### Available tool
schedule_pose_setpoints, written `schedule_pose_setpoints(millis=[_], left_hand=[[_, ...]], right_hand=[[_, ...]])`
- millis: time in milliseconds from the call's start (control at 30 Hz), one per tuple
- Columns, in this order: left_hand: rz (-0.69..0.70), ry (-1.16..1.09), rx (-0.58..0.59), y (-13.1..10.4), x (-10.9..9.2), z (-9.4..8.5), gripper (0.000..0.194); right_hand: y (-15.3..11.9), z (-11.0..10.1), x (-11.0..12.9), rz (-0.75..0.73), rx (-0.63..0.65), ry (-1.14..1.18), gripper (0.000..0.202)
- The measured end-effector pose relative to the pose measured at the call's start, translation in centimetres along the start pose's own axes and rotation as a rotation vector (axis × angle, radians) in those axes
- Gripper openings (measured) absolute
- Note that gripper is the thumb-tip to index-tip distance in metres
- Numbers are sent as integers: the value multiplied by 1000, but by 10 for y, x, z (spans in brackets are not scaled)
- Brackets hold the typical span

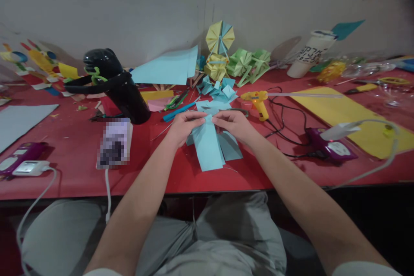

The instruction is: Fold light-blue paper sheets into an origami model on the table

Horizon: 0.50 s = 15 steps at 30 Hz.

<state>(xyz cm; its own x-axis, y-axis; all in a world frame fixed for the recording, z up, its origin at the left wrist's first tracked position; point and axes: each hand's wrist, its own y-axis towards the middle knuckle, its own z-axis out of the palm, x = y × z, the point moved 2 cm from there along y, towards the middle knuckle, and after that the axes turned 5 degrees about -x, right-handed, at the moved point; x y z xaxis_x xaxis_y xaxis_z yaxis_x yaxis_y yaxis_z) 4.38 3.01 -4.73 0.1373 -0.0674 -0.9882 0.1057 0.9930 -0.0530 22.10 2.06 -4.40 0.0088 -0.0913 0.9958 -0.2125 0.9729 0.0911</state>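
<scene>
A light blue paper strip (pixel 209 148) hangs down between my hands over the red table. My left hand (pixel 188 126) pinches its upper left side, and my right hand (pixel 233 124) pinches the upper right side, the fingertips of both hands close together. More blue paper pieces (pixel 230 146) lie beneath and beside the strip. Just beyond my fingers is a heap of small folded blue pieces (pixel 223 90). A yellow glue gun (pixel 259 104) lies to the right of the heap, and a blue pen-like stick (pixel 179 112) lies left of my hands.
On the left of the red table (pixel 161 179) are a black tumbler (pixel 129 99), a phone (pixel 114 143) and a purple power socket (pixel 22 159). Right are yellow card (pixel 362 125), cables, another purple socket (pixel 333 144) and a white cup (pixel 310 54). Folded paper shapes (pixel 220 36) stand behind.
</scene>
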Motion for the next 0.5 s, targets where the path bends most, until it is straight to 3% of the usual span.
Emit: schedule_pose_setpoints(millis=[500], left_hand=[[92, 118, 2, -3, -4, 2, 27]], right_hand=[[0, -1, 0, 34, -30, 6, 36]])
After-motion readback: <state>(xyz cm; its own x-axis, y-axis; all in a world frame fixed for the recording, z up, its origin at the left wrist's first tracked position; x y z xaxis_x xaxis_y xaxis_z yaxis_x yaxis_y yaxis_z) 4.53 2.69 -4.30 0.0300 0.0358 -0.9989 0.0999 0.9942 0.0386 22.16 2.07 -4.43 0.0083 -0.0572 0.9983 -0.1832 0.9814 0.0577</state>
